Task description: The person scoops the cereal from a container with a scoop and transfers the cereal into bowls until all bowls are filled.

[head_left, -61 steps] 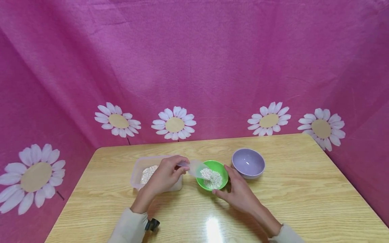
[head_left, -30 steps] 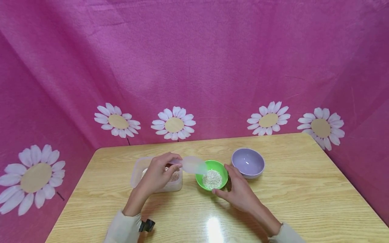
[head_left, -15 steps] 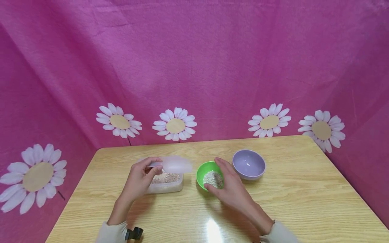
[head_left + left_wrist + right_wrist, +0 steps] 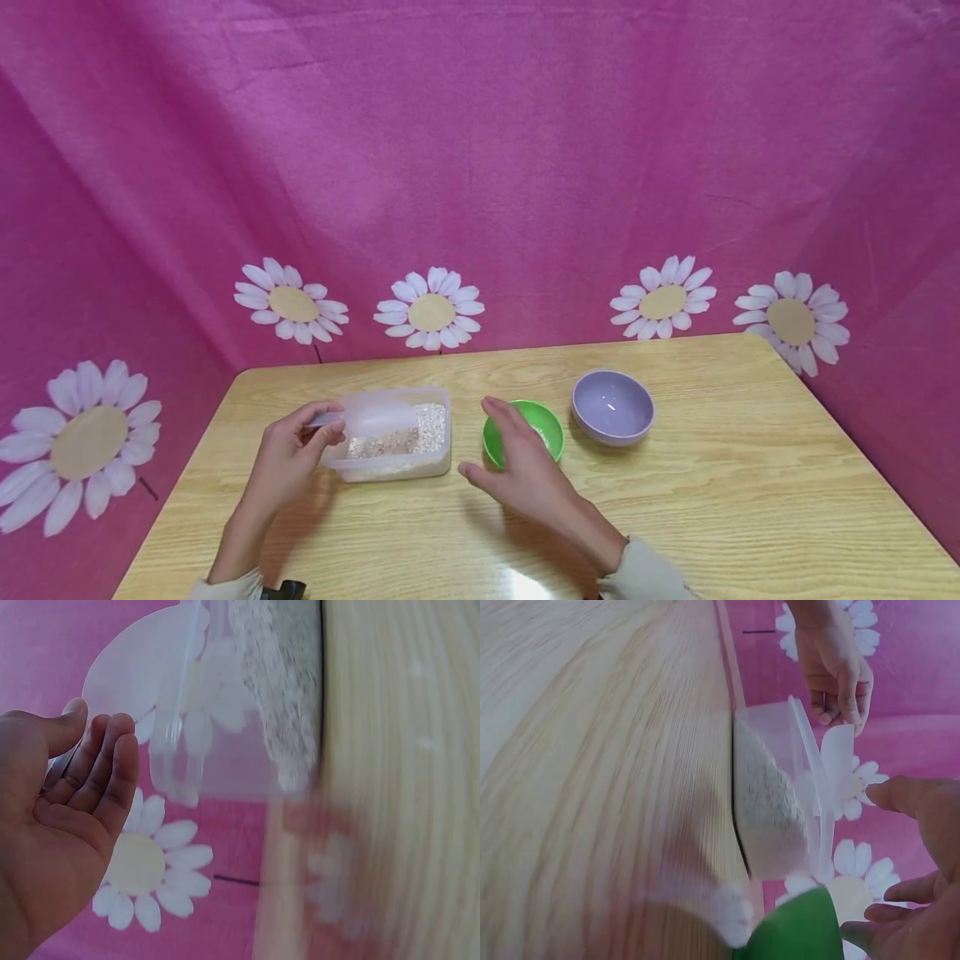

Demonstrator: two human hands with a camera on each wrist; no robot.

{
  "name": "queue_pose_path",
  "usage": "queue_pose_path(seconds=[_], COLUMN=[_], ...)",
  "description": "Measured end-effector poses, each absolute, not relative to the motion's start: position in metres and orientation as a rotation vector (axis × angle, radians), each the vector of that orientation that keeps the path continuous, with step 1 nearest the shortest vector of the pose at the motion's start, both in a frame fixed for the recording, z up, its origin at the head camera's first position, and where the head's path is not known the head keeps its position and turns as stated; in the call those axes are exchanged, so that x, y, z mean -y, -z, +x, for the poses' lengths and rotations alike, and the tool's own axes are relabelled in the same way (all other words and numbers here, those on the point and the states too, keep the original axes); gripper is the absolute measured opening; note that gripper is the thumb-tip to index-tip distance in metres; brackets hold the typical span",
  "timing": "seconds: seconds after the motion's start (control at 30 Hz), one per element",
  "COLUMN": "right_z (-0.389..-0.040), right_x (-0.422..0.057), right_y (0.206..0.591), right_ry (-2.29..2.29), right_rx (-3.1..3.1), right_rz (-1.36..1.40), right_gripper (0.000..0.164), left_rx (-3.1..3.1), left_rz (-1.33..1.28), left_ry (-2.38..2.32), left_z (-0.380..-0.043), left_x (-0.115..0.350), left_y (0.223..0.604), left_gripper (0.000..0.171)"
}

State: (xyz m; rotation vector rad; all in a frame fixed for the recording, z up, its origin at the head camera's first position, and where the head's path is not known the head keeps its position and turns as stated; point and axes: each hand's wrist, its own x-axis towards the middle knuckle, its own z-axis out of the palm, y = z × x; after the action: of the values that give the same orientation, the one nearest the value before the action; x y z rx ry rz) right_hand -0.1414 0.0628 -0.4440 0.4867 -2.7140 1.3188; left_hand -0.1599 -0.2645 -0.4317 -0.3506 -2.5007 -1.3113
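Note:
My left hand [image 4: 288,446] pinches the handle of a translucent plastic scoop [image 4: 381,415] between thumb and fingers. The scoop is above a clear rectangular container [image 4: 397,472], which holds pale oat-like flakes [image 4: 431,425]. From the right wrist view, the scoop [image 4: 838,757] stands beyond the container's rim. My right hand [image 4: 528,479] hovers in front of the green bowl [image 4: 546,414] with fingers spread, holding nothing. It hides much of that bowl; a few pale flakes show inside. In the right wrist view, the green bowl [image 4: 799,930] is below the fingers.
A purple bowl [image 4: 612,407] stands right of the green one, with no contents visible. Everything rests on a wooden table [image 4: 712,467]. Behind it hangs a pink cloth [image 4: 480,167] printed with large daisies.
The scoop tipped flakes into the green bowl, then my left hand carried it left over the container. My right hand let go of the green bowl and moved left.

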Motion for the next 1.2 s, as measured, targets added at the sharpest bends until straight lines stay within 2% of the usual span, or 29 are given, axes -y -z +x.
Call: queue_pose_path(seconds=[0.53, 0.87, 1.2], right_z=[-0.146, -0.149, -0.152], right_x=[-0.018, -0.006, -0.005], right_y=[0.452, 0.458, 0.464], right_ry=[-1.405, -1.456, -1.475], right_rx=[2.745, 2.767, 2.749], right_rz=[0.670, 0.579, 0.528], right_gripper=[0.088, 0.092, 0.081], left_rx=[2.555, 2.627, 2.679], left_rz=[-0.371, -0.555, -0.655], left_ry=[1.161, 0.915, 1.026], left_z=[-0.150, -0.160, -0.164], left_x=[0.296, 0.290, 0.270], left_y=[0.439, 0.430, 0.426], left_gripper=[0.015, 0.014, 0.012])
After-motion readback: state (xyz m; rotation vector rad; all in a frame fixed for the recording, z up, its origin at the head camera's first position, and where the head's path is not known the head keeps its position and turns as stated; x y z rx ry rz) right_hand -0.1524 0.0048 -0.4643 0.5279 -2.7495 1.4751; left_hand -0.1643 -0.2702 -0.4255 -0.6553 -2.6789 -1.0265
